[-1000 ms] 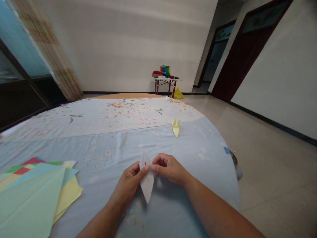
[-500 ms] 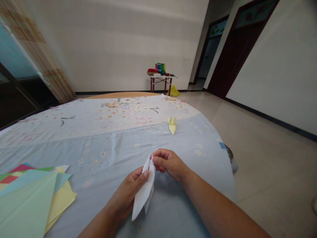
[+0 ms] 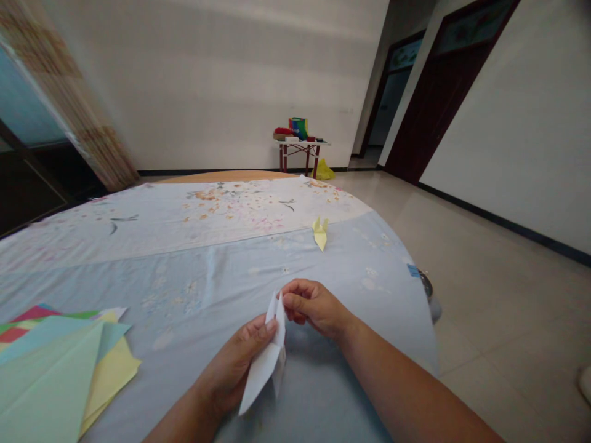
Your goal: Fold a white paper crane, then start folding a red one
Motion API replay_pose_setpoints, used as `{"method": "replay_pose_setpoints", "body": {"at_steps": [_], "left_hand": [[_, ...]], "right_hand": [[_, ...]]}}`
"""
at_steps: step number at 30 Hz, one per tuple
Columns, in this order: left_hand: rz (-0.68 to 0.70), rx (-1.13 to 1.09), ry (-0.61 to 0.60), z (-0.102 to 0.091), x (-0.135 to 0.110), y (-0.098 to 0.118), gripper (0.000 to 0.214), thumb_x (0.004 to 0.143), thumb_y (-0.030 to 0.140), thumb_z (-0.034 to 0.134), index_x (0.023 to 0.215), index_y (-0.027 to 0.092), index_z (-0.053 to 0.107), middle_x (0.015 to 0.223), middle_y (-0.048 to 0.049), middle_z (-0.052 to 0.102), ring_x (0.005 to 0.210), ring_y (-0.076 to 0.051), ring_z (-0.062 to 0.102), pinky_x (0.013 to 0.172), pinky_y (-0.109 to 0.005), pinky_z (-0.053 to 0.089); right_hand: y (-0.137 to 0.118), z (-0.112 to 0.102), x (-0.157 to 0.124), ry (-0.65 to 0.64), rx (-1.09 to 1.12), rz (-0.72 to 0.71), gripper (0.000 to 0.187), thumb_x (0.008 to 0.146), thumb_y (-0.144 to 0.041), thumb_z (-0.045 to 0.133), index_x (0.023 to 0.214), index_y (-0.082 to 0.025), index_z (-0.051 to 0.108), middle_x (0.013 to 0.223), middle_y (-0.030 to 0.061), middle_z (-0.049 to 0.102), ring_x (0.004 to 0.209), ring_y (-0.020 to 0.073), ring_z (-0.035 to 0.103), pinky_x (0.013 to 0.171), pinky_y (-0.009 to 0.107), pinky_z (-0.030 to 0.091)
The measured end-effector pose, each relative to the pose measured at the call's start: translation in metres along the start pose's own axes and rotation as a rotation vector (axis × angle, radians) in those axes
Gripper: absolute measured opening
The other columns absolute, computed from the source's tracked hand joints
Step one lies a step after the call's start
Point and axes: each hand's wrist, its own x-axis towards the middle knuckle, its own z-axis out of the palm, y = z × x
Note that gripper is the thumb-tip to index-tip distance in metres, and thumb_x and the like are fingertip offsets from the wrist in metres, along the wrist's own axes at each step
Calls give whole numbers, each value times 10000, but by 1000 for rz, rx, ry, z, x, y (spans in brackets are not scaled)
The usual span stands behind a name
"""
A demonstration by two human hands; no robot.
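A piece of white folded paper [image 3: 262,374] with two narrow upright points is held above the table. My left hand [image 3: 247,351] grips it from the left, thumb pressed on its front face below the points. The fingers of my right hand [image 3: 311,307] are closed in a pinch at the tip of the right-hand point; the exact contact is partly hidden behind the thumb. Farther off, a small yellow folded-paper figure [image 3: 320,236] with two raised points lies on the tablecloth [image 3: 221,277].
At the lower left lies a stack of coloured paper sheets [image 3: 50,381]. The round table's edge curves along the right side, with a dark round object [image 3: 427,286] just beyond it. Against the far wall stands a small side table [image 3: 302,144] loaded with things.
The white paper has tilted a little, its lower end swinging left and a fold now showing below the points. Both hands stay close to where they were.
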Motion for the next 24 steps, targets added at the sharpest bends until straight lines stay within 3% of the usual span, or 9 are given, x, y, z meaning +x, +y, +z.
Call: {"method": "replay_pose_setpoints", "body": {"at_steps": [7, 12, 18, 24], "left_hand": [[3, 13, 18, -2, 1, 0, 202, 759, 332, 626, 777, 132, 601, 607, -1, 575, 478, -73, 525, 482, -170, 420], [56, 22, 118, 7, 2, -2, 309, 741, 337, 640, 985, 156, 584, 556, 36, 535, 392, -49, 451, 396, -143, 354], [37, 134, 197, 10, 5, -4, 347, 685, 391, 675, 924, 155, 590, 470, 49, 515, 362, -67, 442, 366, -154, 344], [36, 167, 223, 11, 5, -3, 331, 677, 402, 680, 880, 160, 582, 456, 52, 522, 351, -69, 441, 342, -149, 316]], "right_hand": [[-2, -1, 0, 25, -83, 30, 223, 693, -343, 673, 778, -155, 589, 591, -36, 544, 482, 50, 429, 435, 172, 289], [-4, -2, 0, 37, -207, 28, 220, 689, -330, 666, 777, -145, 586, 601, -29, 574, 483, 47, 436, 447, 170, 298], [-6, -5, -1, 50, -318, 9, 254, 696, -325, 657, 863, -148, 585, 672, -15, 593, 579, 77, 515, 562, 211, 384], [-9, -7, -4, 61, -490, -2, 228, 726, -283, 616, 912, -151, 597, 692, -14, 575, 582, 72, 488, 573, 211, 385]]}}
